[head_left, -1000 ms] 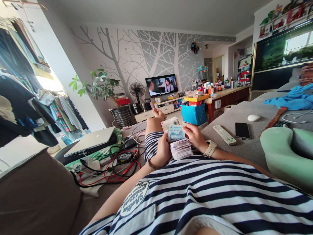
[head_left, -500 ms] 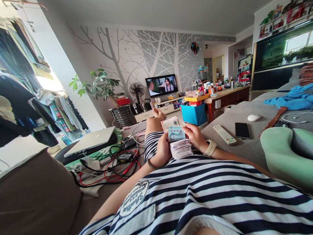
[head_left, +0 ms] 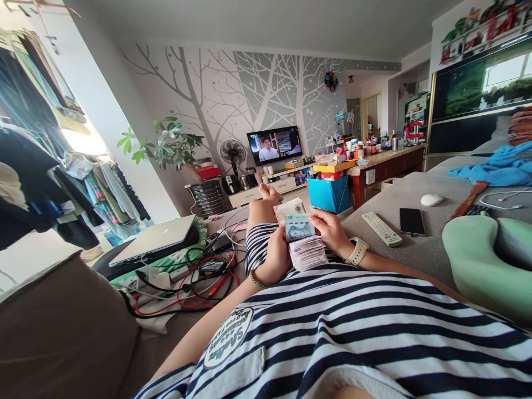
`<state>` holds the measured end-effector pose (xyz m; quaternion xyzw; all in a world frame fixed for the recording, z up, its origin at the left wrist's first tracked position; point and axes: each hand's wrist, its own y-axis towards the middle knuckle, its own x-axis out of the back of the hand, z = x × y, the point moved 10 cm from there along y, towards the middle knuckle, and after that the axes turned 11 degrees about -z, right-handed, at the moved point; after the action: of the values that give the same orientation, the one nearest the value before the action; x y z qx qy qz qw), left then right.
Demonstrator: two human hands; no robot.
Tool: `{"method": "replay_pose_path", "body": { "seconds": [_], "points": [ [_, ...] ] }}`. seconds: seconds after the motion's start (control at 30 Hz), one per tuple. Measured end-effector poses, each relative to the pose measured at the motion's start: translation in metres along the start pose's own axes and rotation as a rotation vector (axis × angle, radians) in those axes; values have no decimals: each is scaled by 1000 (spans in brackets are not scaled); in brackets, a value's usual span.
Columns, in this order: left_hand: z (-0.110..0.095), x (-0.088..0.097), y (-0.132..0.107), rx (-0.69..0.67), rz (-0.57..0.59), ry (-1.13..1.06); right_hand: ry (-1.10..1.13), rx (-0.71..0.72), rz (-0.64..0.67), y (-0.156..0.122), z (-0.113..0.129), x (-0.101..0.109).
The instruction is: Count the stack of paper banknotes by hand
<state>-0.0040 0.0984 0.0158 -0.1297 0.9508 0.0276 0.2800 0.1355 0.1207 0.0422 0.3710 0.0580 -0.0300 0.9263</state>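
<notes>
Over my lap, my left hand (head_left: 277,256) is closed round the left side of a bundle of banknotes (head_left: 308,255), its thumb up by a blue banknote (head_left: 300,228). That blue note faces me with a printed portrait. My right hand (head_left: 331,233) pinches the blue note's upper right corner between thumb and fingers. Below it the folded ends of the bundle fan out, pale and purplish. Behind the blue note, reddish banknotes (head_left: 290,208) stick up; how they are held is hidden.
Left of my legs lie tangled cables (head_left: 199,277) and a laptop (head_left: 153,239). On the right are a remote control (head_left: 381,229), a phone (head_left: 413,221), a white mouse (head_left: 431,200) and a green neck pillow (head_left: 469,249). A blue box (head_left: 328,194) stands beyond my legs.
The blue banknote's top edge tips slightly, and its face looks a little different in angle. Both hands stay nearly where they were. The television picture has changed.
</notes>
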Motion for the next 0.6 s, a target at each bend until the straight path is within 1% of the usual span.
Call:
{"method": "replay_pose_path", "body": {
  "seconds": [0.17, 0.4, 0.6],
  "points": [
    [0, -1, 2, -16, 16, -16, 11, -9, 6, 0, 1, -1],
    [4, 5, 12, -35, 58, -26, 10, 3, 7, 0, 3, -2],
    [5, 7, 14, -53, 77, -20, 18, 15, 3, 0, 5, -1]
  ]
}}
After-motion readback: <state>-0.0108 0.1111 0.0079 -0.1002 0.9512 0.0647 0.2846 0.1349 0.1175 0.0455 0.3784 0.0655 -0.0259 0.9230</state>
